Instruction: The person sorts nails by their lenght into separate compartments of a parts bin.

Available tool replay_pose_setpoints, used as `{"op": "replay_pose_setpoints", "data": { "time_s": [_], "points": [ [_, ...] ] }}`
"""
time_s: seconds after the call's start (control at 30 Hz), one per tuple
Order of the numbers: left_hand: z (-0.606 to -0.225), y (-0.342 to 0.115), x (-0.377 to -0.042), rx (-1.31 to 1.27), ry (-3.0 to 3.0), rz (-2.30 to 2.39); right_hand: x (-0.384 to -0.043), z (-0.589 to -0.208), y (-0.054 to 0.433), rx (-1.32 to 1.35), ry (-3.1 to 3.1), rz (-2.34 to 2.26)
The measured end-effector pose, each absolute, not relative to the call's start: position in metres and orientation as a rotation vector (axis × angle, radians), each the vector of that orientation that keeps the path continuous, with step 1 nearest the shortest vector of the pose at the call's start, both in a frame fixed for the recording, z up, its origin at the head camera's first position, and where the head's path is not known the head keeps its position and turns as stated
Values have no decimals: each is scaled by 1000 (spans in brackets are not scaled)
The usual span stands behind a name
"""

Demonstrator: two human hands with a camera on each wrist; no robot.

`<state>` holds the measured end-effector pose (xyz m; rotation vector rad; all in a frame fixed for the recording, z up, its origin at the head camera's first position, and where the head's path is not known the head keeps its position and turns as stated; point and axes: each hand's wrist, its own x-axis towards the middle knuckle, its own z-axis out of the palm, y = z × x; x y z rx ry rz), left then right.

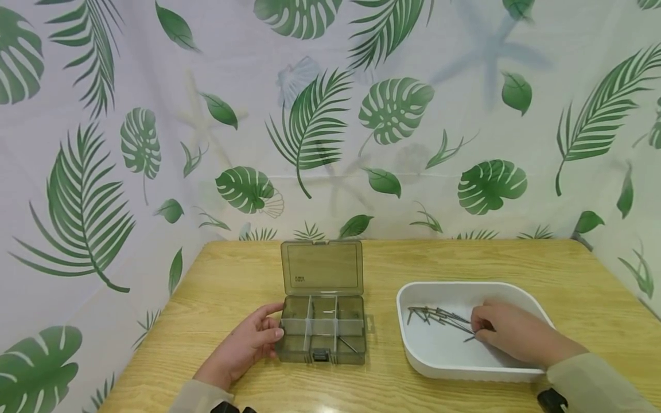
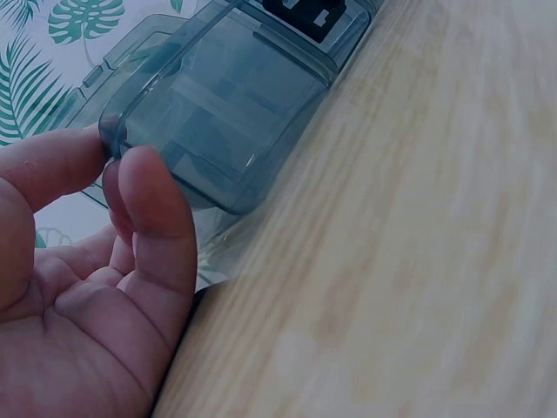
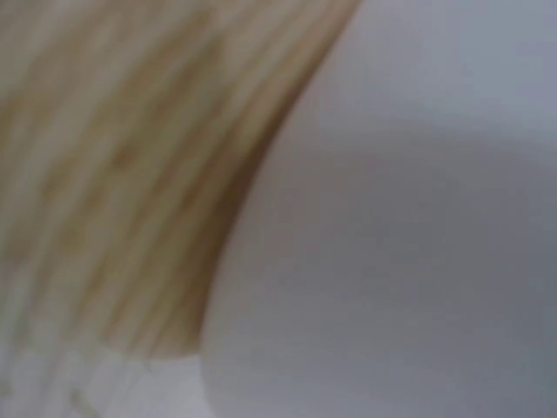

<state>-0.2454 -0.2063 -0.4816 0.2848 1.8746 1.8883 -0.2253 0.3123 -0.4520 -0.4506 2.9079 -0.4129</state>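
A smoky see-through compartment box point(image 1: 322, 330) stands on the table with its lid point(image 1: 323, 268) raised at the back. One nail point(image 1: 348, 344) lies in its front right compartment, and a small thin piece shows in the back middle one. My left hand point(image 1: 251, 339) grips the box's left side; the left wrist view shows thumb and fingers pinching a corner of the box point(image 2: 218, 113). Inside the white tray point(image 1: 413, 350), my right hand point(image 1: 516, 332) has curled fingers among several thin metal nails point(image 1: 434, 314). I cannot tell whether it pinches one.
The wooden table point(image 1: 232, 275) runs back to a leaf-printed cloth point(image 1: 330, 143) that hangs behind and at both sides. The tray's outer wall point(image 3: 348, 261) fills much of the right wrist view, blurred. A gap of table separates box and tray.
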Motion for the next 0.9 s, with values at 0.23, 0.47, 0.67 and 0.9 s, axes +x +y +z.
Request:
{"op": "replay_pose_setpoints", "data": {
  "time_s": [0.23, 0.47, 0.67, 0.9],
  "points": [
    [-480, -207, -245, 288, 1876, 1884, -225, -451, 310, -485, 2912, -412],
    [-482, -208, -244, 273, 1869, 1884, -225, -453, 308, -491, 2900, -414],
    [-482, -208, -246, 270, 1874, 1882, -224, -452, 309, -454, 2904, -433],
    [-480, -207, -246, 287, 1865, 1878, -222, -449, 310, -482, 2886, -400]
  ]
}}
